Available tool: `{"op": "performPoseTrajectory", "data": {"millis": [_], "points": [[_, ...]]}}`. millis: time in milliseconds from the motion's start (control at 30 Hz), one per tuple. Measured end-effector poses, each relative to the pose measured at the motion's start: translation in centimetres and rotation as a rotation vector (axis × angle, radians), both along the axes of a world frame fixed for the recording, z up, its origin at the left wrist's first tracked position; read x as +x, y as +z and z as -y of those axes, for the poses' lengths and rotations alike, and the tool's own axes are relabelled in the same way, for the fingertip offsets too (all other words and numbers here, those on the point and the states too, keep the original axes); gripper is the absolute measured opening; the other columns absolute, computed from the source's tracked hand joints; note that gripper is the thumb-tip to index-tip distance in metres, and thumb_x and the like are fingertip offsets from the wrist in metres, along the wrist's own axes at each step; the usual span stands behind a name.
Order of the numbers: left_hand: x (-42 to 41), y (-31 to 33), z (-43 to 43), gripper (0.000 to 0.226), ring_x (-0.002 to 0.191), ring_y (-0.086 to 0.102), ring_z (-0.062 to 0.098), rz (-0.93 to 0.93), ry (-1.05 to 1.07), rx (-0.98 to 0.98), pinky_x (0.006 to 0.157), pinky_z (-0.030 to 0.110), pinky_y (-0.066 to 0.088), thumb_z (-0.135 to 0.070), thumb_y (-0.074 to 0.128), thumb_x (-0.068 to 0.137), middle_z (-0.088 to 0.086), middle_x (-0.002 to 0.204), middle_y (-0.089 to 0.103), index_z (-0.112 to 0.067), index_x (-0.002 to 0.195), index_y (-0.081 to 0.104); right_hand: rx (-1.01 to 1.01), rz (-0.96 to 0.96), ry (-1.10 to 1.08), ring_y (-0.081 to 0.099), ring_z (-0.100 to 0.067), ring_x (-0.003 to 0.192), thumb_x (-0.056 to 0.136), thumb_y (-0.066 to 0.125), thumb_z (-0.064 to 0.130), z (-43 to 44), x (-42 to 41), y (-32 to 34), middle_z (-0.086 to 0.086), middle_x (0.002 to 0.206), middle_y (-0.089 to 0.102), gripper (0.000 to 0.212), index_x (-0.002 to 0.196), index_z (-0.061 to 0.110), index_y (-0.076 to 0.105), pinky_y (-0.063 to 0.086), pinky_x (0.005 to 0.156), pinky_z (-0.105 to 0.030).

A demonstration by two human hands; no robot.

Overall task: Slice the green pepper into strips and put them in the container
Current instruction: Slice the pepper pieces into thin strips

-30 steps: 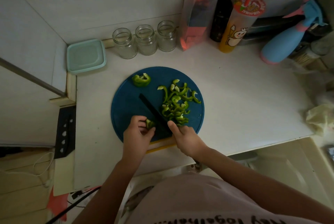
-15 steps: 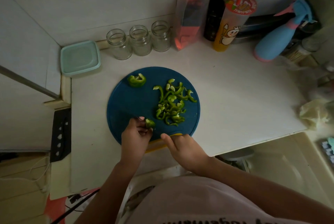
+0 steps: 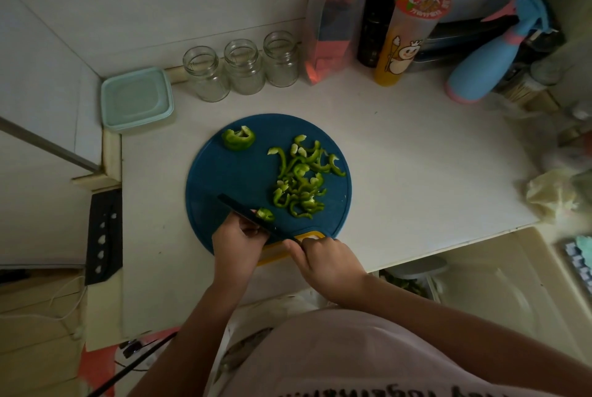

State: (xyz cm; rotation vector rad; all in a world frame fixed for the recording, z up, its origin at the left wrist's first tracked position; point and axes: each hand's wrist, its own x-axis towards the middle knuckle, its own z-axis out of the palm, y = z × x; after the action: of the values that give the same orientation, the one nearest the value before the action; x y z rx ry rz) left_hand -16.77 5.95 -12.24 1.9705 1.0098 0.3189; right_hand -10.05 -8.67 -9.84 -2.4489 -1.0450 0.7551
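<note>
Green pepper strips (image 3: pixel 301 182) heap on the round dark-blue cutting board (image 3: pixel 237 179) on the white bench (image 3: pixel 416 172), beyond my right hand (image 3: pixel 326 263); the mint-green square lidded plastic container (image 3: pixel 136 98) sits well beyond my left hand (image 3: pixel 235 241). My right hand grips the black knife (image 3: pixel 238 207); my left hand pinches a small pepper end (image 3: pixel 266 214) beside its blade.

head cam – worn, looks steeply down | close over cutting board (image 3: pixel 224 179) – counter (image 3: pixel 400 172)
</note>
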Motion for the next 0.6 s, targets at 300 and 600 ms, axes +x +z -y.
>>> {"op": "performPoseTrajectory", "data": {"millis": [300, 600], "points": [[0.2, 0.3, -0.2, 0.022, 0.070, 0.063, 0.006, -0.047, 0.002, -0.005, 0.062, 0.013, 0.043, -0.013, 0.080, 0.069, 0.001, 0.078, 0.072, -0.006, 0.087, 0.069, -0.018, -0.037, -0.036, 0.061, -0.030, 0.081, 0.099, 0.022, 0.054, -0.2, -0.3, 0.6, -0.010, 0.083, 0.062, 0.052, 0.072, 0.017, 0.046, 0.038, 0.063, -0.032], [0.6, 1.0, -0.2, 0.017, 0.063, 0.053, -0.008, -0.082, 0.006, -0.049, 0.056, 0.002, 0.037, -0.008, 0.078, 0.071, 0.000, 0.077, 0.069, -0.003, 0.086, 0.070, -0.035, 0.021, -0.045, 0.061, -0.032, 0.083, 0.099, 0.020, 0.054, -0.5, -0.5, 0.8, -0.011, 0.087, 0.063, 0.057, 0.078, 0.014, 0.054, 0.037, 0.063, -0.033]]}}
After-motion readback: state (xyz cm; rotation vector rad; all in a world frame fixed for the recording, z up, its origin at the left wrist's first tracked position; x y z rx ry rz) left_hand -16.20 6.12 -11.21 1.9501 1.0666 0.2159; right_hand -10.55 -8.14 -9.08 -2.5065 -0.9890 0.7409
